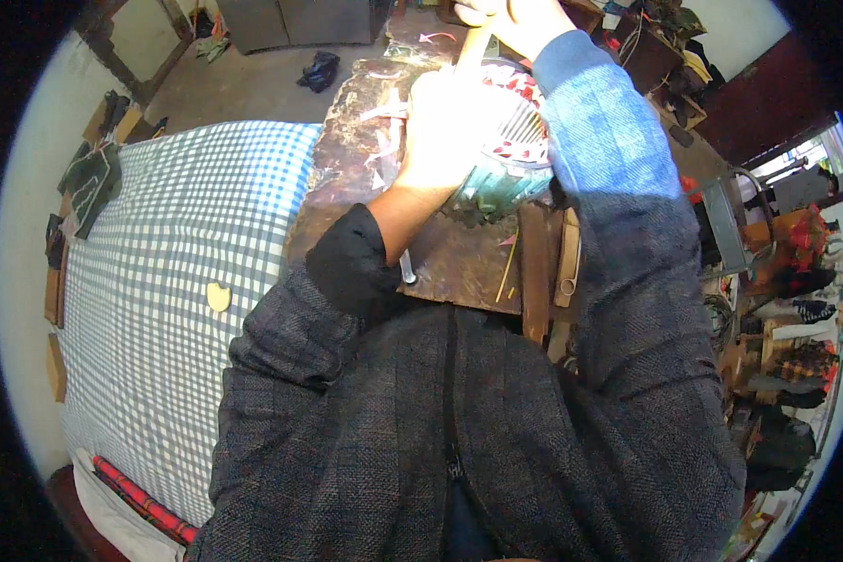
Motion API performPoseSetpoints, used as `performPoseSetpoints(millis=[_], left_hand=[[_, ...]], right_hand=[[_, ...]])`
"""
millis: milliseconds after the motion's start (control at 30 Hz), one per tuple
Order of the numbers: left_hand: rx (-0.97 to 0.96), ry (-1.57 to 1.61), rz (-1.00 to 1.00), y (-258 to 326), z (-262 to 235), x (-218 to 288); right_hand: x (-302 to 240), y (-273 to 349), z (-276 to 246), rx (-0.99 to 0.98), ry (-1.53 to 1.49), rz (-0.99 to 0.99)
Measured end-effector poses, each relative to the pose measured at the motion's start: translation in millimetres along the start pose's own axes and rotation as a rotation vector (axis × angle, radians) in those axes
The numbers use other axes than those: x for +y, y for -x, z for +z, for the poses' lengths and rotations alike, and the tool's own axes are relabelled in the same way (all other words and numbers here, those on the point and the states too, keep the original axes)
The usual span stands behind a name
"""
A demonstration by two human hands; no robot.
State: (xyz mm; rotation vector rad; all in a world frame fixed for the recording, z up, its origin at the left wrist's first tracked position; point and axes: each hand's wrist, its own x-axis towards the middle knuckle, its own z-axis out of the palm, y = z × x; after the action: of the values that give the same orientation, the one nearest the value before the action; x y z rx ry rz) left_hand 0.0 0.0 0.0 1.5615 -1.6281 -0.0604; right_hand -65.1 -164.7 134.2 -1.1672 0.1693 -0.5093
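My left hand (440, 122) lies over the left side of a round tub (501, 192) with a greenish, see-through side. One finger seems to stretch up toward my right hand; glare washes out the others. Beyond the tub, my right hand (525, 23) has its fingers curled together close to that fingertip. Whatever the fingers hold is lost in the bright light. Red and white pieces (525, 86) fill the top of the tub, beside a ribbed, striped piece (523, 126). Both stand on a worn, dark wooden table (459, 267).
Pale scraps (384, 145) and a thin yellow stick (507, 267) lie on the table. A checked cloth (178, 215) covers a wide surface at left, with a yellow round piece (218, 297) on it. A black bag (319, 72) rests on the floor; cluttered shelves (787, 347) stand right.
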Motion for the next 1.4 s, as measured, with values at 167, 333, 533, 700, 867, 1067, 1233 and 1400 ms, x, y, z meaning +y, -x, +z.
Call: performPoseSetpoints(millis=[167,333,533,700,867,1067,1233,1400], left_hand=[[0.382,0.368,0.102,6,23,-7],[0.253,0.651,0.012,4,21,-8],[0.018,0.322,-0.067,-11,-20,-4],[-0.254,0.348,-0.138,-71,-27,-21],[-0.144,0.219,-0.004,-73,-8,-34],[-0.124,0.212,-0.157,-69,-13,-21],[-0.119,0.115,-0.085,-70,-17,-10],[-0.369,0.038,-0.064,-89,-23,-12]], right_hand=[[-6,13,47,0.034,0.204,-0.163],[-11,29,63,0.290,0.590,-0.462],[3,82,60,0.560,0.538,-0.717],[-27,52,54,0.138,0.649,-0.251],[-30,28,27,0.019,0.665,-0.193],[-14,83,20,0.544,0.431,-0.553],[4,95,21,0.684,0.302,-0.461],[-26,91,-13,0.637,0.476,-0.475]])
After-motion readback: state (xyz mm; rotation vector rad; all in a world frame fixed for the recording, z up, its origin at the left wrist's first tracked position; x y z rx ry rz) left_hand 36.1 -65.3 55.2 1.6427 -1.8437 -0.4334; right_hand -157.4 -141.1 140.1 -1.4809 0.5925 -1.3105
